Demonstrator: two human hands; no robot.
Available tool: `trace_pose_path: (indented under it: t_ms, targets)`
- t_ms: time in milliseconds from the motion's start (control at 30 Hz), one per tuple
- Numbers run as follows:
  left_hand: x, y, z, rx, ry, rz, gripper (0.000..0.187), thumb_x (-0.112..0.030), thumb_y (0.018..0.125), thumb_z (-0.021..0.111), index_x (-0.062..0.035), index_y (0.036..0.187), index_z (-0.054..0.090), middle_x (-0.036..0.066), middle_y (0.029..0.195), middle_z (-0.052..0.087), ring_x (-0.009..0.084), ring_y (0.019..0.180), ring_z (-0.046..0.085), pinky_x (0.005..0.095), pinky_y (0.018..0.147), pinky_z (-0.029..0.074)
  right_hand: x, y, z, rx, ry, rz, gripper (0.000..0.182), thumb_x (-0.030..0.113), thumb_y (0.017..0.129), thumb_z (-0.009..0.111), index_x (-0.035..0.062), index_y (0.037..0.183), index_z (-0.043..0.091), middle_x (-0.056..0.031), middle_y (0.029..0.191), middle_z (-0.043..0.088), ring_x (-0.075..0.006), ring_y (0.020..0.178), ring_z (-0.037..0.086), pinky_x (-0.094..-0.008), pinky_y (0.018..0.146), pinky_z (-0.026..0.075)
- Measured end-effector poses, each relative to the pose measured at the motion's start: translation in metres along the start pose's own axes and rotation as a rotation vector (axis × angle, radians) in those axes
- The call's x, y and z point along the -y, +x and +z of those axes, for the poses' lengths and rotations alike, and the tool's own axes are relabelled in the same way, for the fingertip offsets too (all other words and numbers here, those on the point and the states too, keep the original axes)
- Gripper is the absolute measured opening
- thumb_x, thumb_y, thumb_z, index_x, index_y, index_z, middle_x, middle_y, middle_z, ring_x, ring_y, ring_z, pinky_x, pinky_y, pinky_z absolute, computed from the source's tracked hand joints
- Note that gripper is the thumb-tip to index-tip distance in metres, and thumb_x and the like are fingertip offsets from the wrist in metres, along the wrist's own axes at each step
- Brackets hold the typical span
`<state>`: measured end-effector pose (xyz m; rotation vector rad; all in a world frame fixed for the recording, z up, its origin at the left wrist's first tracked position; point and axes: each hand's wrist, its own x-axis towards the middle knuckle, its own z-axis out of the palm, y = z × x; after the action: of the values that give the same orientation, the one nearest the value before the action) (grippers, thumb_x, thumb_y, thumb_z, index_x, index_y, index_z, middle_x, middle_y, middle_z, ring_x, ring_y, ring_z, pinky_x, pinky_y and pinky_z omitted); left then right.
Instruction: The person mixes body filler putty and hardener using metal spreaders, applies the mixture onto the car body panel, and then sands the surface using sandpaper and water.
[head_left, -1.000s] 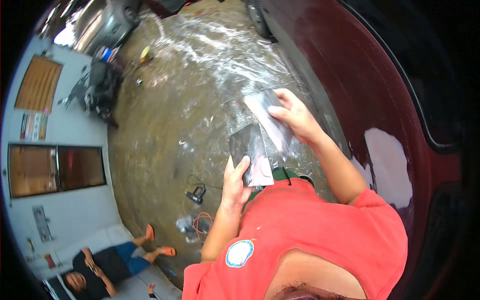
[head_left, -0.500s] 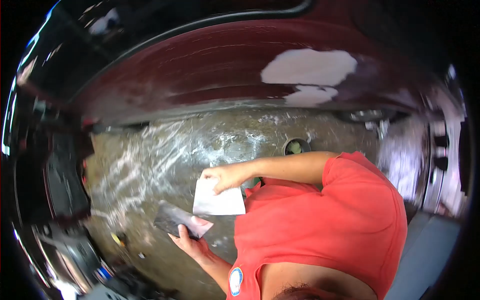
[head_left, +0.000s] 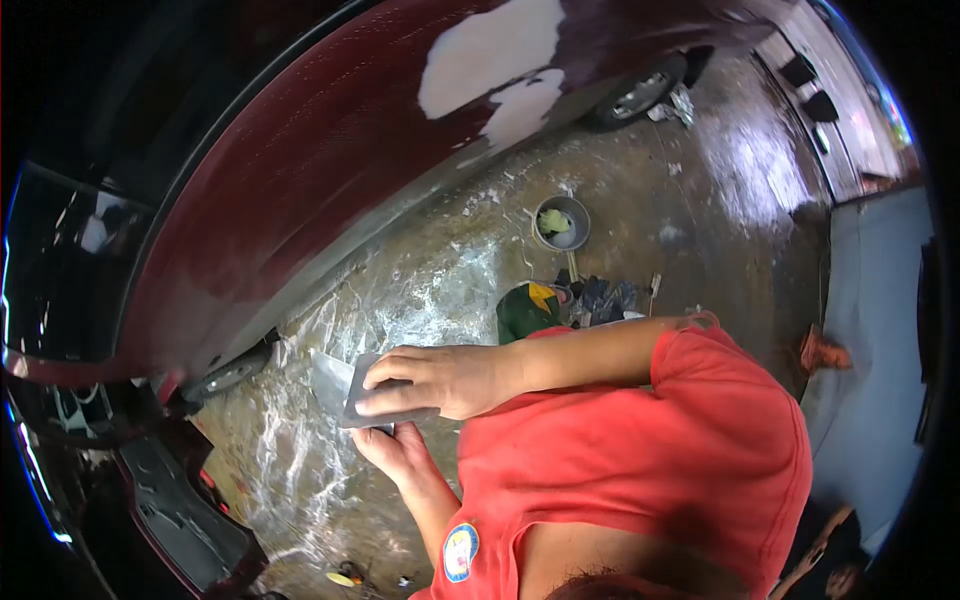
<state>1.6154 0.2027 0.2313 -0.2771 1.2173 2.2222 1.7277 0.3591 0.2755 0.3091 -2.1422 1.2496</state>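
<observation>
My right hand (head_left: 445, 382) lies over a dark grey sheet (head_left: 366, 408), fingers bent across its upper face. Close below is my left hand (head_left: 400, 455), its fingertips at the lower edge of a flat glossy piece (head_left: 333, 385) that sticks out to the left from under the sheet. The sheet covers most of this piece, so how the left fingers grip it is largely hidden. Beyond my hands stands a dark red car body (head_left: 300, 170) with a large whitish patch (head_left: 490, 55) and a smaller one (head_left: 522, 108) below it.
A round metal pot (head_left: 582, 228) with something pale green in it rests on the wet, streaked floor (head_left: 690, 220). Near my right forearm is a dark green and yellow item (head_left: 530, 310). A car wheel (head_left: 640, 95) shows at the top. Part of another person (head_left: 825, 550) is at lower right.
The view has turned. My hands have come together, with my right hand now over the piece in my left. The white sheet face seen under my right hand before is replaced by a dark grey one.
</observation>
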Motion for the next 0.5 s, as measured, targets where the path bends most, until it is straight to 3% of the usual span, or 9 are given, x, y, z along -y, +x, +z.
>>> trace_pose_path:
  t_ms: [100,133,233,267,367,400,467,500]
  targets:
    - [-0.016,-0.006,-0.004,0.047,0.026,-0.092,0.033,-0.026,0.101,0.053,0.0027,0.117,0.059,0.012,0.117,0.063,0.0188,0.102,0.066,0.0305,0.084,0.059,0.002,-0.018,0.021,0.0,-0.148,0.033,0.055,0.005,0.087,0.062,0.02,0.138,0.05,-0.0154,0.122,0.049,-0.0347,0.115,0.053,-0.0409,0.093,0.05]
    - [-0.017,0.0,-0.015,-0.018,0.058,-0.062,0.028,-0.023,0.097,0.063,0.0,0.112,0.059,0.011,0.112,0.064,0.0181,0.095,0.066,0.0277,0.074,0.057,-0.003,-0.025,0.027,-0.019,-0.199,0.042,0.058,0.006,0.084,0.063,0.0231,0.138,0.051,-0.016,0.123,0.048,-0.035,0.115,0.052,-0.0414,0.092,0.051]
    - [-0.025,0.0,-0.024,-0.078,0.215,-0.034,0.026,-0.021,0.095,0.065,-0.0003,0.109,0.06,0.01,0.109,0.066,0.0174,0.093,0.066,0.0281,0.073,0.057,-0.026,-0.051,0.03,0.029,-0.287,0.129,0.057,0.009,0.088,0.063,0.0253,0.14,0.049,-0.015,0.127,0.047,-0.0352,0.117,0.053,-0.0424,0.097,0.049]
    - [-0.029,0.001,-0.025,-0.033,0.133,-0.032,0.028,-0.022,0.095,0.066,0.0,0.111,0.06,0.01,0.107,0.068,0.0184,0.091,0.067,0.0296,0.074,0.058,-0.025,-0.06,0.023,0.044,-0.444,0.133,0.065,-0.006,0.081,0.058,0.0224,0.139,0.053,-0.0166,0.124,0.048,-0.0344,0.118,0.051,-0.0413,0.097,0.048]
    - [-0.039,-0.003,-0.001,0.133,0.03,-0.083,0.035,-0.023,0.094,0.066,0.0014,0.118,0.06,0.011,0.106,0.07,0.0206,0.09,0.069,0.0336,0.078,0.06,-0.045,-0.093,0.019,0.029,-0.164,0.491,0.056,-0.003,0.086,0.055,0.0192,0.138,0.053,-0.0187,0.131,0.044,-0.0303,0.122,0.05,-0.037,0.099,0.045]
    - [-0.036,0.001,0.001,0.188,0.07,-0.137,0.037,-0.022,0.095,0.065,0.0016,0.122,0.059,0.011,0.108,0.069,0.0206,0.091,0.069,0.0353,0.08,0.06,-0.055,-0.093,0.023,-0.29,-0.047,0.491,0.045,-0.005,0.086,0.049,0.0074,0.128,0.059,-0.0166,0.121,0.054,-0.0254,0.114,0.056,-0.0341,0.095,0.046]
    - [-0.014,0.01,0.003,0.3,0.162,-0.232,0.04,-0.021,0.096,0.063,0.0013,0.128,0.053,0.014,0.117,0.066,0.0246,0.1,0.067,0.0393,0.086,0.058,-0.051,-0.083,0.001,-0.666,0.577,0.761,0.033,-0.003,0.088,0.051,0.0038,0.118,0.063,-0.0129,0.108,0.06,-0.0233,0.106,0.06,-0.0334,0.091,0.047]
    - [0.0,0.008,0.01,0.347,0.24,-0.269,0.042,-0.02,0.096,0.063,0.0008,0.131,0.051,0.015,0.122,0.064,0.026,0.104,0.066,0.0405,0.089,0.057,-0.055,-0.086,-0.005,-0.787,0.757,0.727,0.028,0.0,0.088,0.053,0.0026,0.113,0.064,-0.0113,0.103,0.063,-0.0228,0.102,0.062,-0.0343,0.089,0.048]
